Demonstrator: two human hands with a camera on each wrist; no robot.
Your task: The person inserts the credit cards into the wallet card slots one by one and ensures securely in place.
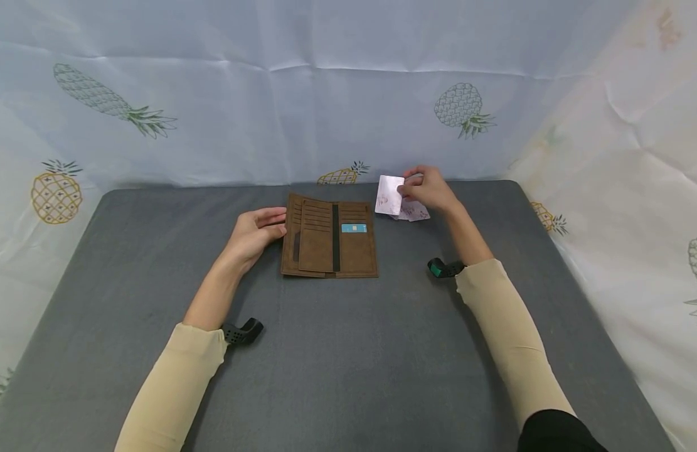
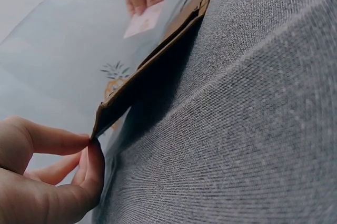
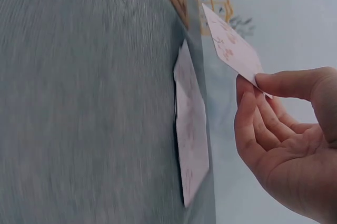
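Observation:
A brown wallet lies spread out on the grey table, a blue card in one of its right-hand slots. My left hand pinches the wallet's left edge between thumb and fingers; in the left wrist view that edge is lifted off the cloth. My right hand holds a pale pink card by its edge, thumb on one side and fingers on the other. Below the held card, more pink cards lie overlapping on the table, right of the wallet.
The grey table ends behind the wallet at a white curtain printed with pineapples. Black wrist devices sit at both sleeves, the right one close above the table.

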